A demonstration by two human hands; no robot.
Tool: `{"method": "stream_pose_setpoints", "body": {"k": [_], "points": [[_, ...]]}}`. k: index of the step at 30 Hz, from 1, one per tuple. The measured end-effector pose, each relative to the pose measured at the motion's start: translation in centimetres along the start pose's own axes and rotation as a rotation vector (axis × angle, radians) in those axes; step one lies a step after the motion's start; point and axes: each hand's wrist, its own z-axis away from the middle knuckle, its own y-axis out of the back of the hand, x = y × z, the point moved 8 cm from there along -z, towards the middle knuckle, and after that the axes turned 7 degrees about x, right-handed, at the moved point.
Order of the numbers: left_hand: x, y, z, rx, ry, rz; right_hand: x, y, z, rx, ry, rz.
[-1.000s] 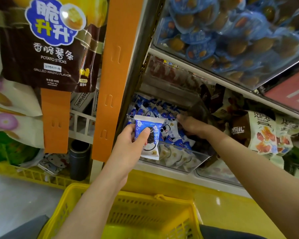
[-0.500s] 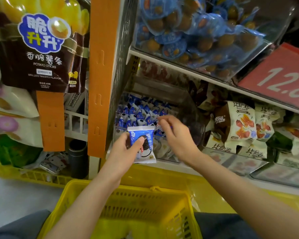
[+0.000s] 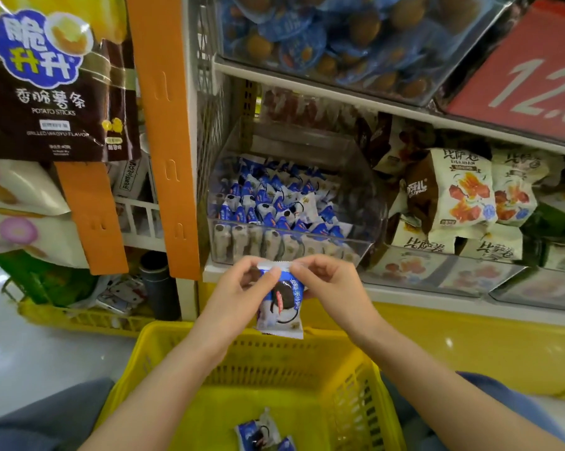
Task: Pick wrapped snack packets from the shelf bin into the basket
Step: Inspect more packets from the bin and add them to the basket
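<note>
- Since 0.5 s ago: R hand [image 3: 334,288] has come out of the bin and over to the packet; both hands now sit lower in frame, just above the basket's far rim.
- Held packet [image 3: 282,302]: blue-and-white wrapper w/ a dark round cookie printed on it, centre of frame, upright, crimped top edge up. It hangs over the basket's back edge, below and in front of the bin.
- L hand [image 3: 238,294]: thumb and fingers pinch the packet's upper-left side, narrow grip.
- R hand: fingertips pinch the top-right crimp, other fingers curled. Can't tell if a 2nd packet hides behind the first.
- Basket [image 3: 274,362]: yellow plastic, slotted walls, bottom centre. A few matching loose packets [image 3: 261,434] lie on its floor at the bottom edge.
- Shelf bin [image 3: 307,141]: clear plastic, mid-frame just above the hands, about half full of the same bin packets [image 3: 274,203]; a row stands against its front wall.
- Right of the bin: white and brown snack bags [image 3: 460,193] stacked on the same shelf.
- Upper shelf: another clear tub of blue-wrapped brown items [image 3: 339,37]; red price sign [image 3: 528,70] in the upper right.
- Upper left: dark potato sticks bag [image 3: 53,83] hanging beside an orange upright strip [image 3: 163,125].
</note>
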Motion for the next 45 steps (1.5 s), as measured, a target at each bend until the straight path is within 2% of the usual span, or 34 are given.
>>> {"method": "stream_pose_setpoints", "body": {"k": [3,6,8,10,12,15,19,21,23,25,28,30,34,37,45], "points": [[-0.6,0.1,-0.1,0.062,-0.002,-0.021,1.1,-0.6,0.4,-0.031,-0.021,-0.035],[-0.8,0.2,-0.3,0.090,-0.029,-0.054,0.9,-1.3,0.5,-0.087,0.086,0.174],[-1.1,0.1,-0.4,0.080,-0.010,-0.069,-0.1,-1.2,0.7,-0.075,0.232,0.369],[-1.7,-0.2,-0.4,0.058,0.025,-0.089,-1.9,-1.2,1.5,-0.034,0.516,0.660],[-2.1,-0.5,-0.4,0.037,0.054,-0.083,-2.6,-1.4,2.2,-0.023,0.676,0.800],[-2.5,-1.0,-0.3,0.004,0.124,-0.049,-2.0,-0.6,1.6,-0.030,0.489,0.604],[-2.5,-1.6,-0.2,-0.066,0.183,-0.071,-0.6,2.0,-0.2,0.151,0.163,0.284],[-2.2,-1.2,-0.2,-0.019,0.164,-0.025,0.5,2.7,-0.7,0.190,-0.028,0.054],[-1.3,-0.4,-0.2,0.057,0.094,0.035,1.6,2.7,-0.7,0.155,-0.198,-0.130],[-0.4,0.7,-0.3,0.136,0.019,0.044,2.0,2.1,-0.4,0.051,-0.282,-0.185],[0.4,2.1,-0.6,0.239,-0.054,0.031,2.0,1.0,0.2,-0.133,-0.288,-0.022],[1.1,2.6,-0.6,0.267,-0.117,-0.027,1.9,0.4,0.6,-0.191,-0.255,0.072],[2.5,2.6,-0.5,0.177,-0.251,-0.271,0.4,-0.1,1.0,-0.239,0.007,0.310],[2.5,2.2,-0.2,0.100,-0.310,-0.479,-0.5,-0.5,1.3,-0.221,0.085,0.244],[1.8,1.0,0.4,0.072,-0.300,-0.458,-0.6,-1.1,1.2,-0.136,0.128,0.207]]}}
